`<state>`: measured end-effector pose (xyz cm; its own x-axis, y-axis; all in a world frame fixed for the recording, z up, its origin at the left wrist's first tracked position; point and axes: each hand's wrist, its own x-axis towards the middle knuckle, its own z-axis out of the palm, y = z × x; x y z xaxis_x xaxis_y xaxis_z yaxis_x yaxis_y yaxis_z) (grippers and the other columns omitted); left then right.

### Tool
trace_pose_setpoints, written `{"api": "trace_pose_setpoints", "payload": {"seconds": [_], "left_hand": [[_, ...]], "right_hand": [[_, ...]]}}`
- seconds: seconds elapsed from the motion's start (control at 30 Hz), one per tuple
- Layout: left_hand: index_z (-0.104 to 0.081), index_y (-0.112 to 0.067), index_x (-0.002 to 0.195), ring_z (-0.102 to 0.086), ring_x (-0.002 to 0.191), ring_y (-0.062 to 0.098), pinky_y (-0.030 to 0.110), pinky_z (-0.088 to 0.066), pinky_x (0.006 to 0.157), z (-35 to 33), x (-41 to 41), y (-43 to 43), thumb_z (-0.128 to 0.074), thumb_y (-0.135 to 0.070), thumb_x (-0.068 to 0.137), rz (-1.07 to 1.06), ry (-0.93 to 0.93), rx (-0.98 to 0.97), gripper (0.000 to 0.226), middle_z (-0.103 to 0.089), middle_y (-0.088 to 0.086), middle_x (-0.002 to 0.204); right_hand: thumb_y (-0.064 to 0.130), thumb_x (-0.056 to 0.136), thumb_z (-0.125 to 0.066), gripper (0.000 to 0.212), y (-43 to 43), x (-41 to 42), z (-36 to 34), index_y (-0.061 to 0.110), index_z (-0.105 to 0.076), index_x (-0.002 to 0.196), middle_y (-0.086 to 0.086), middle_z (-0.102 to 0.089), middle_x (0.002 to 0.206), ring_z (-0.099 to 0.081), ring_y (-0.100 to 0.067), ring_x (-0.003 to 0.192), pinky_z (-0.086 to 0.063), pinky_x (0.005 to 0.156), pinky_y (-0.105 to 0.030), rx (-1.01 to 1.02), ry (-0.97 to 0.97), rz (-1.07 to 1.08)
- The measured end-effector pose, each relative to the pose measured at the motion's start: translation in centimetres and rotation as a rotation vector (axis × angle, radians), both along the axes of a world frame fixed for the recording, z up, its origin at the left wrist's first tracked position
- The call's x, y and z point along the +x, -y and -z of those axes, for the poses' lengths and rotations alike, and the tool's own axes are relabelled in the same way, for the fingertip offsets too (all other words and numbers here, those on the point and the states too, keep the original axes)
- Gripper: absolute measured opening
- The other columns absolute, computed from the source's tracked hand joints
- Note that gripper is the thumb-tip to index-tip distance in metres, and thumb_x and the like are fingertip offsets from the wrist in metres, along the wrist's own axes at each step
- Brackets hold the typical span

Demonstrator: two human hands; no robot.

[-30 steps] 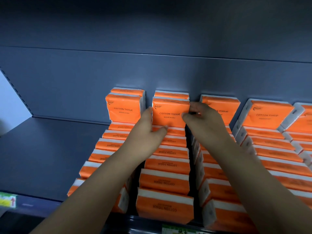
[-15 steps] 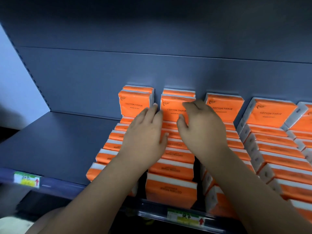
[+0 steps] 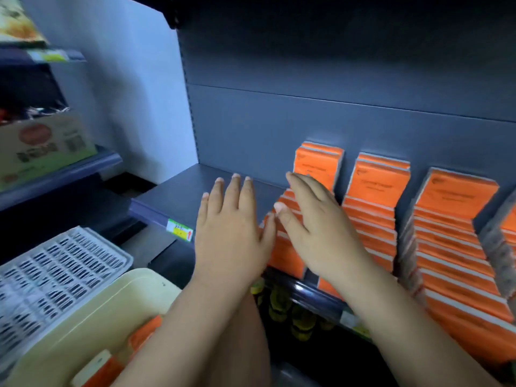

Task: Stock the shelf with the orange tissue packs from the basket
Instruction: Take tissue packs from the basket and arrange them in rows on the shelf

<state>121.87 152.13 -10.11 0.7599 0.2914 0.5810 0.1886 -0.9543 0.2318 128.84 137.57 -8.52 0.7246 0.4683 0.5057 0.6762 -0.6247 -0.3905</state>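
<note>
Both hands are flat and open with straight fingers, and they hold nothing. The left hand (image 3: 231, 236) is over the bare shelf (image 3: 190, 191). The right hand (image 3: 321, 227) is over the first row of orange packs (image 3: 377, 188). A few more lie in the basket (image 3: 111, 300) down low
</note>
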Motion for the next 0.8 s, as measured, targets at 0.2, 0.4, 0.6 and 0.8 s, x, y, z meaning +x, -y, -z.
{"api": "trace_pose_setpoints", "payload": {"seconds": [0.2, 0.4, 0.6, 0.8], "left_hand": [[-0.043, -0.004, 0.153, -0.036, 0.149, 0.041, 0.055, -0.03, 0.122, 2.9, -11.9, -9.9, -0.035, -0.06, 0.096, -0.304, -0.051, -0.044, 0.08, -0.046, 0.017, 0.158], [-0.043, -0.002, 0.151, -0.035, 0.149, 0.042, 0.053, -0.027, 0.124, 8.1, -22.2, -16.7, -0.033, -0.058, 0.101, -0.532, -0.215, -0.115, 0.076, -0.046, 0.018, 0.157], [-0.037, -0.007, 0.156, -0.028, 0.153, 0.033, 0.047, -0.024, 0.126, 13.0, -24.4, -17.5, -0.036, -0.057, 0.105, -0.605, -0.299, -0.239, 0.071, -0.041, 0.012, 0.162], [-0.04, -0.008, 0.152, -0.028, 0.152, 0.035, 0.047, -0.026, 0.122, 19.1, -23.5, -17.8, -0.041, -0.052, 0.104, -0.55, -0.417, -0.399, 0.065, -0.044, 0.011, 0.158]], "right_hand": [[0.052, 0.102, -0.041, 0.066, -11.7, -9.2, 0.3, 0.016, -0.038, 0.157, -0.001, -0.039, 0.161, -0.03, -0.014, 0.15, -0.023, 0.12, -0.026, 0.119, -0.175, -0.32], [0.041, 0.103, -0.054, 0.06, -22.4, -16.7, 6.6, 0.015, -0.042, 0.155, -0.003, -0.04, 0.161, -0.029, -0.015, 0.15, -0.026, 0.124, -0.035, 0.12, -0.34, -0.54], [0.05, 0.103, -0.042, 0.06, -23.5, -17.4, 14.1, 0.019, -0.041, 0.154, 0.0, -0.04, 0.161, -0.036, -0.021, 0.148, -0.036, 0.119, -0.043, -0.238, -0.312, -0.506], [0.054, 0.103, -0.04, 0.056, -24.1, -15.9, 19.8, 0.017, -0.05, 0.144, -0.007, -0.049, 0.146, -0.045, -0.03, 0.135, -0.043, 0.105, -0.046, -0.666, -0.555, -0.298]]}}
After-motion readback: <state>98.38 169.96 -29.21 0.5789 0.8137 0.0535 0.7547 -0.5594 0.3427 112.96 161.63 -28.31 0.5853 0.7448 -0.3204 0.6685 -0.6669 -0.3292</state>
